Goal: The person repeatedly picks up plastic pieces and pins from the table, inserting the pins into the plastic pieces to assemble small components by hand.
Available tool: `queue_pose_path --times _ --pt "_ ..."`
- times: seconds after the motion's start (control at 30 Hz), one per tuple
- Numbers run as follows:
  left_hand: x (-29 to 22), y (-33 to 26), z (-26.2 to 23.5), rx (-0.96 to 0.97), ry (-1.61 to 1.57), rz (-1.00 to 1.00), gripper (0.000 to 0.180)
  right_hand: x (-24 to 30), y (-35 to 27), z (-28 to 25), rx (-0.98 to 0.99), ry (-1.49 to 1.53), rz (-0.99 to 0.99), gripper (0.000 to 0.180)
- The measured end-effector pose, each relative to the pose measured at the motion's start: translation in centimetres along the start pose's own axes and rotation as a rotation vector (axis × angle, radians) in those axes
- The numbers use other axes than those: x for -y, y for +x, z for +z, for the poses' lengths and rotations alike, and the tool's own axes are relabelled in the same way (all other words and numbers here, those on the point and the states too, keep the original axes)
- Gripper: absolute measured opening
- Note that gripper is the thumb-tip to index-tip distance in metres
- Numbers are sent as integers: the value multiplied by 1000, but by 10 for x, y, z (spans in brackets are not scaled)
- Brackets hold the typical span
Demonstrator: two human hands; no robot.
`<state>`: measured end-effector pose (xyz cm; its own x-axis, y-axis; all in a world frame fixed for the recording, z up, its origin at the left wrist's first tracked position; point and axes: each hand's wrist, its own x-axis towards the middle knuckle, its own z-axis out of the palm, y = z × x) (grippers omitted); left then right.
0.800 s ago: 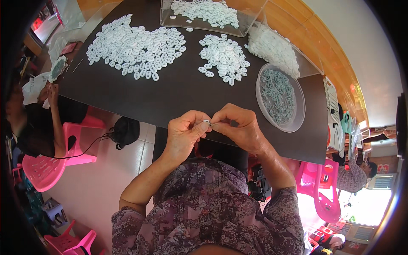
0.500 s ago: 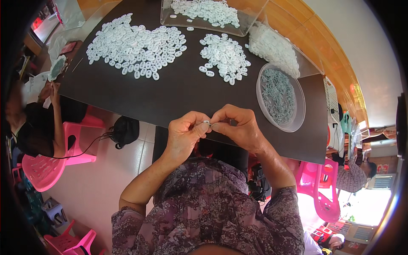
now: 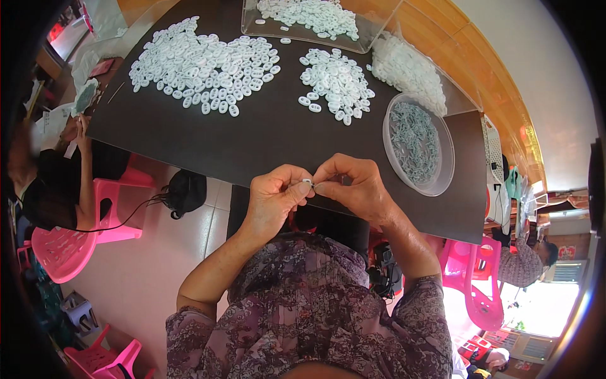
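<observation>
At the table's near edge my hands meet, thumbs and fingertips almost touching. My left hand (image 3: pixel 273 197) is closed in a pinch on a small white oval plastic piece (image 3: pixel 307 181), mostly covered by the fingers. Opposite it, my right hand (image 3: pixel 361 192) pinches at the same spot; whatever lies between its fingertips is too small to make out. Beyond the hands on the dark table (image 3: pixel 252 142) lie a large heap of white two-holed oval pieces (image 3: pixel 202 66) and a smaller heap (image 3: pixel 338 82). A round clear tub (image 3: pixel 448 169) of small grey-green parts (image 3: pixel 413 142) stands at the right.
A clear bin (image 3: pixel 363 45) with white pieces stands at the far edge, beside a clear bag of white pieces (image 3: pixel 407 69). Pink chairs (image 3: pixel 470 284) flank the table. At the left, a co-worker's hand (image 3: pixel 82 136) is near a small bag (image 3: pixel 85 98).
My hands keep the same pinch on the white oval piece, with hardly any movement. The table scene has shifted slightly in view. At the left, the co-worker's hands have moved a little.
</observation>
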<state>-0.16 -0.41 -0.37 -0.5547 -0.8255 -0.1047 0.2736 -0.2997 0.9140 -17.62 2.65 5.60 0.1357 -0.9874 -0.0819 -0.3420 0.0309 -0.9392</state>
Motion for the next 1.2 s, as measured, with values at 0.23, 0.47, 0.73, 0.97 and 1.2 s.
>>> queue_pose_path --times 0.23,0.47,0.73,0.97,1.2 --pt "3 -3 0 -6 65 36 13 -4 2 -1 11 48 11 7" --pt "5 -3 -2 -15 87 72 13 -3 4 2 13 82 72 10" --pt "7 -2 -4 -21 98 111 12 -7 6 4 21 98 52 12" --pt "10 -2 -5 -22 62 135 11 -6 8 5 13 118 79 13" --pt "9 -2 -5 -31 79 115 12 -7 9 5 26 125 92 13"
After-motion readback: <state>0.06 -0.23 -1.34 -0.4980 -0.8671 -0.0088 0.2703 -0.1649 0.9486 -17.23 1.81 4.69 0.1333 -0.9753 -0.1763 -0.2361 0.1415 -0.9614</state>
